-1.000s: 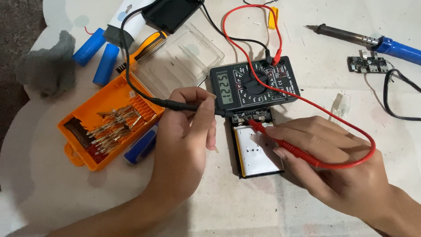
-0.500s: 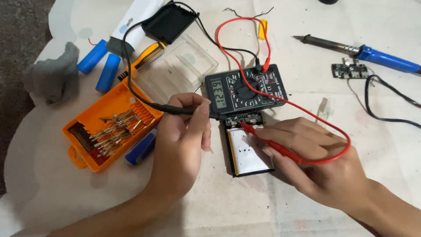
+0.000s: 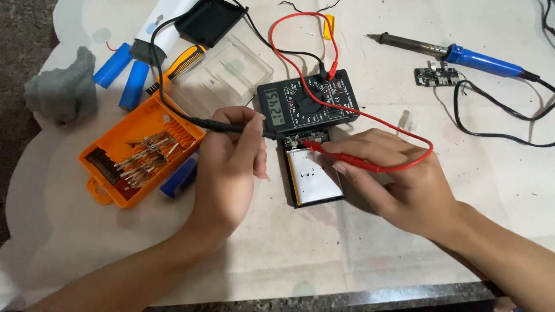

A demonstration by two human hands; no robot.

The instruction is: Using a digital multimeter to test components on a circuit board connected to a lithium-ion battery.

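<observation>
The left hand [image 3: 231, 167] is closed around a black probe [image 3: 228, 126]. Its tip points right, at the small circuit board [image 3: 305, 139] on top of the flat silver battery pack [image 3: 313, 176] in the middle of the frame. The right hand [image 3: 404, 185] is pinched shut on a red probe [image 3: 347, 156], and that tip sits on the same little board. Both tips look like they touch it, but the spot is too small to be sure.

Just above the board lies the black meter [image 3: 309, 104]. Its wires are plugged in and its screen shows digits, so the check looks like it is already going on. The reading seems to be there; the probes have not been put down yet.

On the left of the desk [image 3: 277, 254] sits an open orange bit box [image 3: 139, 153], with blue round batteries [image 3: 124, 75] above it. The blue soldering iron [image 3: 457, 55] lies untouched at the upper right, beside another small board [image 3: 435, 76].
</observation>
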